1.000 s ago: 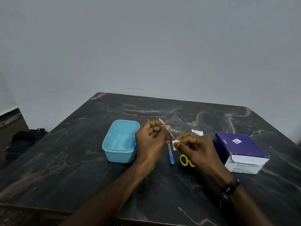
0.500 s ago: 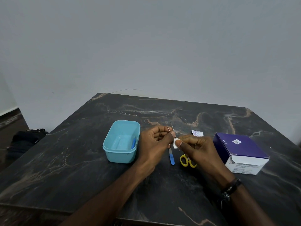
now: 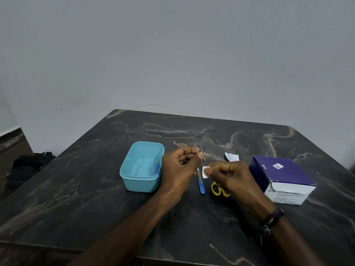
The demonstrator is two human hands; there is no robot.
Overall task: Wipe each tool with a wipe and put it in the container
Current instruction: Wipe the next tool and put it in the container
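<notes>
- Since the earlier frames the thin metal tweezers have swung from a slant to nearly upright, their two prongs now spread above the left thumb, and the wipe has slid down to their lower tip.
- On the floor at far left, beyond the table edge, lies a dark bag.
- The light blue container stands open on the dark marbled table; a blue-handled tool leans inside against its right wall.
- The left hand, just right of the container, pinches the tweezers between thumb and curled fingers, holding them above the table.
- Below the hands a blue-handled scalpel lies flat on the table, blade pointing away.
- The right hand pinches the small white wipe between thumb and forefinger; the wipe seems to touch the tweezers' lower end, though the contact is too small to be sure.
- The yellow scissors lie partly hidden under the right hand, only their handle loops showing.
- A torn wipe wrapper lies behind the right hand.
- A dark bracelet circles the right wrist.
- The purple box of alcohol swabs sits at right.
</notes>
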